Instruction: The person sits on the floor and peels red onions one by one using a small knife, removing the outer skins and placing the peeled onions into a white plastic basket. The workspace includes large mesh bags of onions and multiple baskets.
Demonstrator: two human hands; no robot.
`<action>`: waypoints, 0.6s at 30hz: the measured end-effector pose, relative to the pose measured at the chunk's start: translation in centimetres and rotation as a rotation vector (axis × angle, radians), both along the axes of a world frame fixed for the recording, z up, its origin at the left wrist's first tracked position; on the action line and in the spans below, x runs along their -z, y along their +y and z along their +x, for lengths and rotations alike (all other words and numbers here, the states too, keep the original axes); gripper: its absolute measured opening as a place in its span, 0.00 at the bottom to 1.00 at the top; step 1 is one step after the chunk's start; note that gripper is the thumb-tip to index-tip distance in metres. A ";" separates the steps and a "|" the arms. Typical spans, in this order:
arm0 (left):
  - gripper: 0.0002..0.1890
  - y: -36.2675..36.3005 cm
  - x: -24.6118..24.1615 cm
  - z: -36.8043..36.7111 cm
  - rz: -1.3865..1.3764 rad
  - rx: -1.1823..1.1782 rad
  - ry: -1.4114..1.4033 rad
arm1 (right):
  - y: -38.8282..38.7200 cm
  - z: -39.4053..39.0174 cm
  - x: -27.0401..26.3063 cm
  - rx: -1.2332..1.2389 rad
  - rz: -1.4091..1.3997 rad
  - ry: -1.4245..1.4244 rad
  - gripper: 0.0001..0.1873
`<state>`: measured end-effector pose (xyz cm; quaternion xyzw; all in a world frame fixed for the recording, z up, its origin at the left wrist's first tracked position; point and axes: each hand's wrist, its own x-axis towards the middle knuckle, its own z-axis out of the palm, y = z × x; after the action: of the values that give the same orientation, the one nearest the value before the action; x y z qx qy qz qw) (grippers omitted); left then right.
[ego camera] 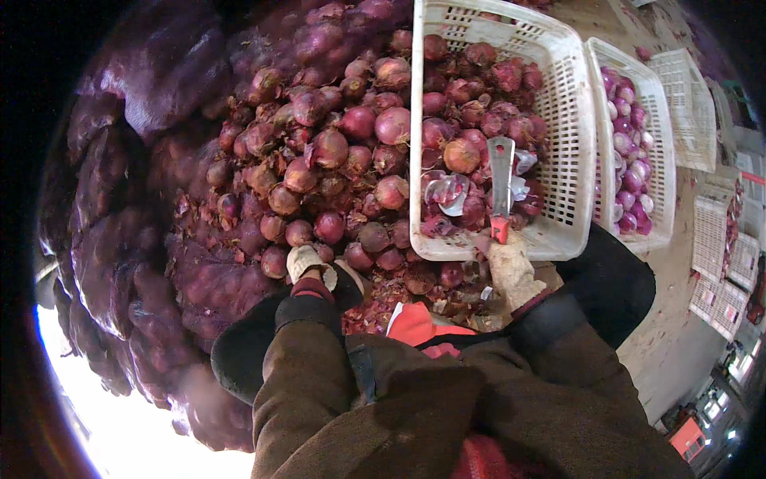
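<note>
My right hand [510, 266], in a pale work glove, grips the red handle of a knife [501, 179]. Its broad, blunt-ended metal blade points away from me over a white plastic crate [568, 138]. Inside that crate lie red onions [462, 155] in dry skins, with some shiny clear plastic scraps [449, 194] among them. My left hand [305, 263], also gloved, reaches down to the near edge of a large heap of unpeeled red onions [359, 123]. Its fingers touch onions there; whether they grasp one is hidden.
Filled purple mesh sacks [108, 239] are stacked at the left. A second white crate [661, 197] holds peeled purple onions [631, 173]. More white crates [688, 114] stand farther right on the floor. Loose skins [383, 302] litter the ground between my legs.
</note>
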<state>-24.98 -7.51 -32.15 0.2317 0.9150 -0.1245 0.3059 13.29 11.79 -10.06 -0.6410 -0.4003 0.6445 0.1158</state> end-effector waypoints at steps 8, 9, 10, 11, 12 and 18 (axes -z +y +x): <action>0.09 5.6 -9.1 1.8 -0.103 0.811 0.052 | 0.5 -1.1 -1.6 -0.016 0.069 -0.007 0.08; 0.10 4.8 -10.0 2.0 0.129 0.903 0.094 | 0.0 -1.8 -0.5 -0.040 0.172 0.013 0.08; 0.12 5.9 -13.3 3.7 0.358 0.586 -0.121 | 0.2 -2.4 -0.8 0.022 0.085 0.158 0.09; 0.14 8.5 -19.0 7.0 0.501 0.208 -0.355 | 0.6 -3.0 -1.5 0.082 -0.005 0.304 0.10; 0.16 10.0 -24.2 9.8 0.518 0.261 -0.408 | 0.6 -3.1 -3.0 -0.068 0.154 0.308 0.11; 0.13 11.1 -33.5 16.1 0.755 0.935 -0.388 | -0.4 -2.6 -7.3 -0.263 0.125 0.553 0.20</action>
<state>-8.93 3.64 1.31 0.7176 0.6257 0.1308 0.2766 10.70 11.39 -2.80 -0.3758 -0.4719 0.7780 0.1752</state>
